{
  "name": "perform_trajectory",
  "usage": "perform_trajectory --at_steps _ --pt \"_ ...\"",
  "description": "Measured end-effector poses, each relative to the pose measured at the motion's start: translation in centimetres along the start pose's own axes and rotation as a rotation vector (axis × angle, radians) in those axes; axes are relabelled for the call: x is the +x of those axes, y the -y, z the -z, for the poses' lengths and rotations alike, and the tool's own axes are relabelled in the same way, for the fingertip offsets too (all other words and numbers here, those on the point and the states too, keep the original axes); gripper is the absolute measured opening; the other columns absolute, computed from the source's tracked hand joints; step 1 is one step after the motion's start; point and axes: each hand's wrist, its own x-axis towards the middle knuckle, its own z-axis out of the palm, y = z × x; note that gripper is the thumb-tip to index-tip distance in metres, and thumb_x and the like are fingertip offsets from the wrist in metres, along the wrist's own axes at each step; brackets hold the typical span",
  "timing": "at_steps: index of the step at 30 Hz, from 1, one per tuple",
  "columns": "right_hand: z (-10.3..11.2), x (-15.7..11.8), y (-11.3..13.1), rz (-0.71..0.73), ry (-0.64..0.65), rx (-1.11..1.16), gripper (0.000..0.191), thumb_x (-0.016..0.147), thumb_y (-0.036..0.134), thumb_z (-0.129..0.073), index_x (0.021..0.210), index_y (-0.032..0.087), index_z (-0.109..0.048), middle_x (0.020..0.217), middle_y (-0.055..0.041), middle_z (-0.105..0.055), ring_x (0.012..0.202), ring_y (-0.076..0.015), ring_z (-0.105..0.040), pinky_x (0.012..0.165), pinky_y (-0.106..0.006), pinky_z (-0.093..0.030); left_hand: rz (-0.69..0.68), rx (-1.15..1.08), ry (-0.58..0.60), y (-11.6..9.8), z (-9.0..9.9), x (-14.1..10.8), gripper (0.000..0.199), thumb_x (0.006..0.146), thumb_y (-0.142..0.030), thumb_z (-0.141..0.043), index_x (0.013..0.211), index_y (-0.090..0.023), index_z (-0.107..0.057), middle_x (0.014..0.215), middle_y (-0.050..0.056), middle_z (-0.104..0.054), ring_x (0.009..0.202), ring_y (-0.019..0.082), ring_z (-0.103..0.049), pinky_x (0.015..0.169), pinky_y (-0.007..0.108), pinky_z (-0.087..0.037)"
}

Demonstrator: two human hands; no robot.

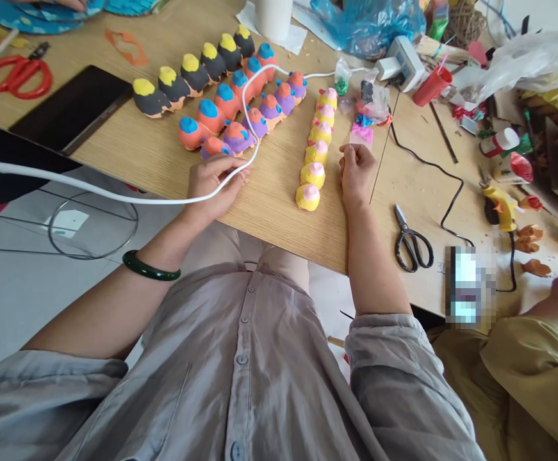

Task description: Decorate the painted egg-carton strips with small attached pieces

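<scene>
Wooden desk (279, 192) before us: 3 painted strips, black-and-yellow (195, 75), orange-and-blue (210, 115) and purple-and-orange (236, 136), slant close together, probably for compactness; the yellow-and-pink strip (318, 153) lies apart. Our left hand (214, 179), fingers bent, is by the purple-and-orange end; we cannot tell if it grips anything. Our right hand (358, 171), loosely closed, seems simply resting beside the yellow-and-pink strip.

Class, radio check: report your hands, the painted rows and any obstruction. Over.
Left hand beside purple-and-orange row. Right hand curled beside yellow row. White cable crosses before left hand.
</scene>
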Motion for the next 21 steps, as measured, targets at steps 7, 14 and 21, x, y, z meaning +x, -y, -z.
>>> perform_trajectory --at_steps 7,14,21 --pt "-0.3 -0.7 2.0 -0.007 -0.095 -0.017 0.03 0.1 0.046 -0.054 0.082 0.022 -0.06 0.07 0.0033 -0.05 0.065 -0.0129 -0.05 0.064 -0.028 -0.041 0.007 0.059 0.018 -0.7 0.2 0.0 0.02 0.092 -0.02 -0.062 0.098 -0.023 -0.08 0.099 0.005 -0.08 0.083 0.017 -0.076 0.084 0.03 -0.062" --pt "0.0 -1.4 3.2 -0.083 -0.099 0.042 0.025 0.097 0.041 -0.059 0.083 0.021 -0.064 0.068 0.0036 -0.052 0.064 -0.0125 -0.05 0.064 -0.027 -0.041 0.015 0.035 0.029 -0.8 0.1 -0.2 0.02 0.09 -0.027 -0.064 0.102 -0.02 -0.078 0.106 0.007 -0.08 0.086 0.017 -0.076 0.084 0.03 -0.064" --pt "0.2 -1.5 3.5 -0.103 -0.087 0.016 0.021 0.095 0.037 -0.061 0.083 0.02 -0.067 0.067 0.0042 -0.055 0.063 -0.0123 -0.049 0.063 -0.028 -0.04 -0.008 0.084 0.021 -0.9 0.2 -0.3 0.018 0.093 -0.027 -0.063 0.101 -0.022 -0.079 0.104 0.006 -0.081 0.088 0.02 -0.077 0.086 0.033 -0.063"
